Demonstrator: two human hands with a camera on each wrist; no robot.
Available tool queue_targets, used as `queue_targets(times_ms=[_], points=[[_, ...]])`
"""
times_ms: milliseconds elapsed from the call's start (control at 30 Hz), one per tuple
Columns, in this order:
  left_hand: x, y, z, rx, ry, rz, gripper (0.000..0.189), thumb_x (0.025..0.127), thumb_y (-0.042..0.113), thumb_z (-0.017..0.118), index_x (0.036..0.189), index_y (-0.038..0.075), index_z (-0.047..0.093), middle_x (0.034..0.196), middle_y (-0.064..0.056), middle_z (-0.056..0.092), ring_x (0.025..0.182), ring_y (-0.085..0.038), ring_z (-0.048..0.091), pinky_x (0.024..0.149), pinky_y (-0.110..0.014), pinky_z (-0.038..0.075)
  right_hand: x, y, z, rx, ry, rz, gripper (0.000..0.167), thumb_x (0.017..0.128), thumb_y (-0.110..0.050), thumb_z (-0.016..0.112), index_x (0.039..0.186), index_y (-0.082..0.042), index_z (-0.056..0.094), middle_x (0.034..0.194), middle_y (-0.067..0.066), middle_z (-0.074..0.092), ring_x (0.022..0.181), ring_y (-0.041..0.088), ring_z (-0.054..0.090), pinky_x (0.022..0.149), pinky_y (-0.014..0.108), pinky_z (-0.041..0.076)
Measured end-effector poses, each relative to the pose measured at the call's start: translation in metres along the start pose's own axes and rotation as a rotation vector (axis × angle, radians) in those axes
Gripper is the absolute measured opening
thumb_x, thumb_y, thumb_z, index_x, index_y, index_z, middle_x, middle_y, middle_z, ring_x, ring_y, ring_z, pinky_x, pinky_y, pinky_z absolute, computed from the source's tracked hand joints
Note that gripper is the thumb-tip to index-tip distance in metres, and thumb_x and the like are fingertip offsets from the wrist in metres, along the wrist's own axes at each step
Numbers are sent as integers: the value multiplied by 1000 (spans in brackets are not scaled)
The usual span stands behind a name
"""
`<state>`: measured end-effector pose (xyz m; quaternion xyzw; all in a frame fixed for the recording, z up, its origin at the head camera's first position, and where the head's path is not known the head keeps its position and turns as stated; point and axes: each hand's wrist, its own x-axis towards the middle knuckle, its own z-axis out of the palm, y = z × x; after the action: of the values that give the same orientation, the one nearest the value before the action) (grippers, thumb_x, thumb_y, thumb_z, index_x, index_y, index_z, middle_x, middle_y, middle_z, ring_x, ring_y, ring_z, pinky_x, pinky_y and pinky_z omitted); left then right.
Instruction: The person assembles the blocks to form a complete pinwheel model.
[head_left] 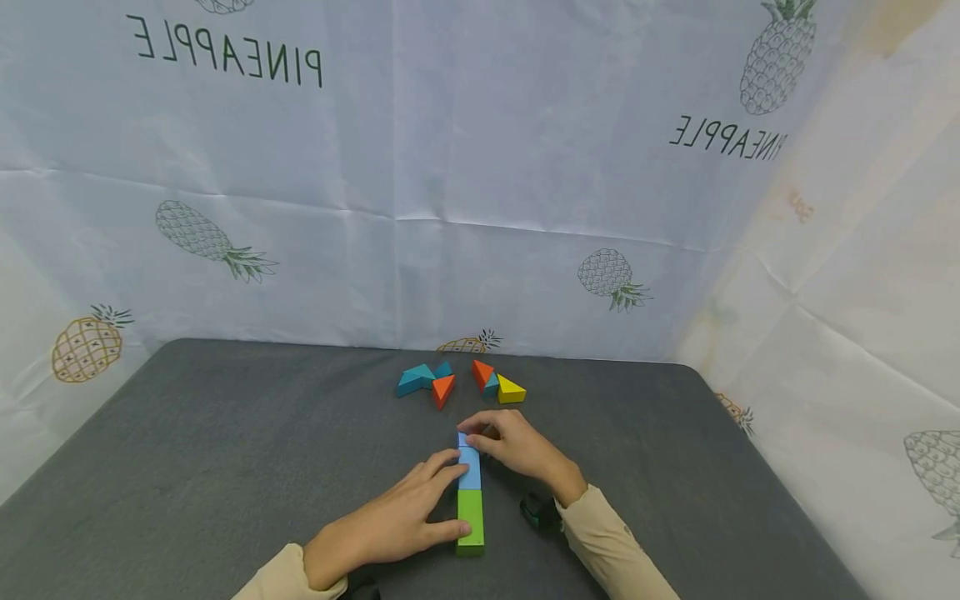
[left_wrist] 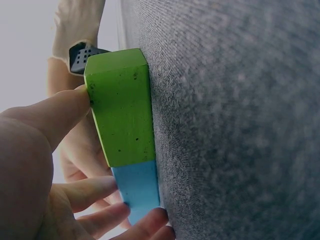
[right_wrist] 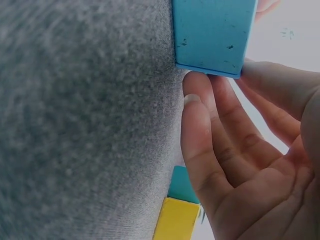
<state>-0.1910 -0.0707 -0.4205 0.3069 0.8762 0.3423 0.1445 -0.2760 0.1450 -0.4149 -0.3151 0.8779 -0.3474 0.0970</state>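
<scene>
The green block (head_left: 476,512) lies flat on the grey desk (head_left: 225,467); the blue block (head_left: 473,473) butts against its far end, and a short end block (head_left: 463,439) seems to sit beyond that, in line. The left grip (head_left: 405,512) is loosely spread, its thumb on the green block and its fingertips against the blue one, enclosing neither. The right grip (head_left: 517,446) is nearly closed, thumb and fingers about the end block, farthest from the green block.

All three look like painted wood: probably light, stiff and hard to break, with small specks and marks on the paint. The smooth faces could slide under dry fingertips, while the desk's woven surface should add some drag. Each is best pinched across its long sides, near mid-length; pushing one end off-centre would likely swing it out of line. The yellow block (head_left: 511,389), well beyond the green block, has slanting faces and offers less parallel purchase.
</scene>
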Motion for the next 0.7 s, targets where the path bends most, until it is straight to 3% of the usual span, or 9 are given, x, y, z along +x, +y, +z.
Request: queue_targets(times_ms=[367,700], points=[[0,0,0,8,11,6,81,93,58,59,153,8,36,161,-11,25,144,-36,34,107,-59,39,0,-1,0,-14,3,-10,27,101,-17,58,124,-6,68,115,7,70,95,16,65,83,27,53],[0,0,0,-5,8,0,80,93,58,60,153,9,37,161,-12,25,145,-37,33,106,-60,39,0,-1,-3,-21,54,3,26,99,-19,62,122,-7,68,111,6,71,95,16,66,86,31,55]])
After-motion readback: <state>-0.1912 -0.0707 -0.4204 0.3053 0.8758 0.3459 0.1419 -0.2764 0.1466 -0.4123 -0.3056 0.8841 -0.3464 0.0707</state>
